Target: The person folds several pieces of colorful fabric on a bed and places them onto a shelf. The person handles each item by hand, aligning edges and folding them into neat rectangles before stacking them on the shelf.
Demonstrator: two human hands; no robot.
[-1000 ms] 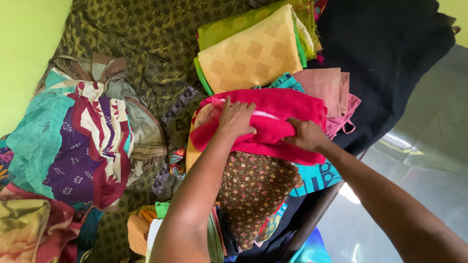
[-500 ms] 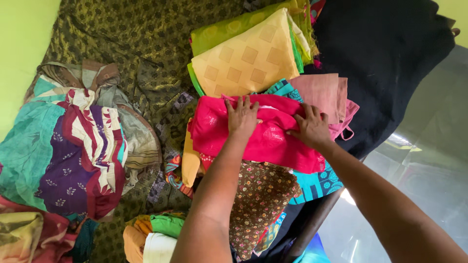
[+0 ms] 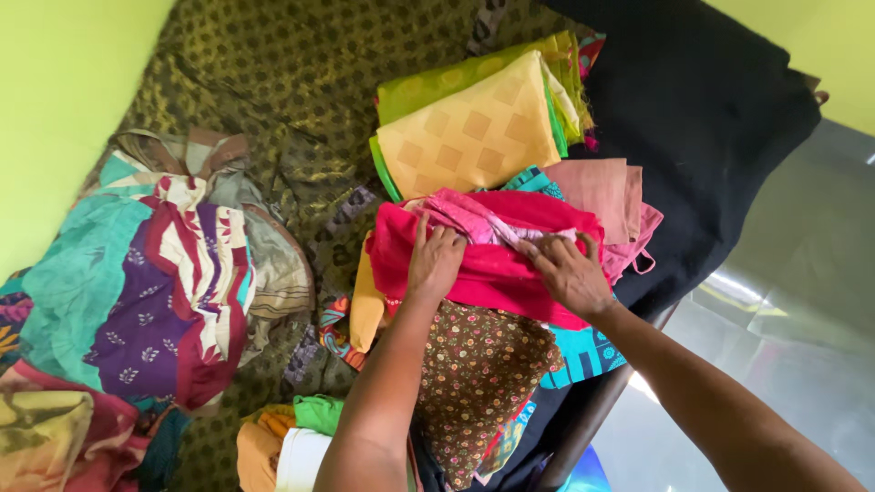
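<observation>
Both hands are down on the bright pink cloth (image 3: 483,273), which sits on top of a stack of folded clothes near the middle of the bed; left hand (image 3: 436,260) lies flat with fingers spread, pressing its left half, holding nothing; right hand (image 3: 570,271) is at the right side, fingers bent and pinching into a paler pink crumpled bit along the cloth's upper fold, though I can't tell how firm that grip is. Under the pink cloth there's a brown floral fabric (image 3: 478,374) hanging toward the camera, and a teal patterned piece (image 3: 583,351) peeking out just right of it; just behind sits a folded yellow checked cloth (image 3: 469,137) on something green, with a dusty pink folded piece (image 3: 602,187) to its right. A black cloth (image 3: 702,118) covers the far right; well off to the left is a loose heap of teal, purple and maroon printed fabric (image 3: 137,282); everything's on an olive patterned bedspread (image 3: 301,73).
</observation>
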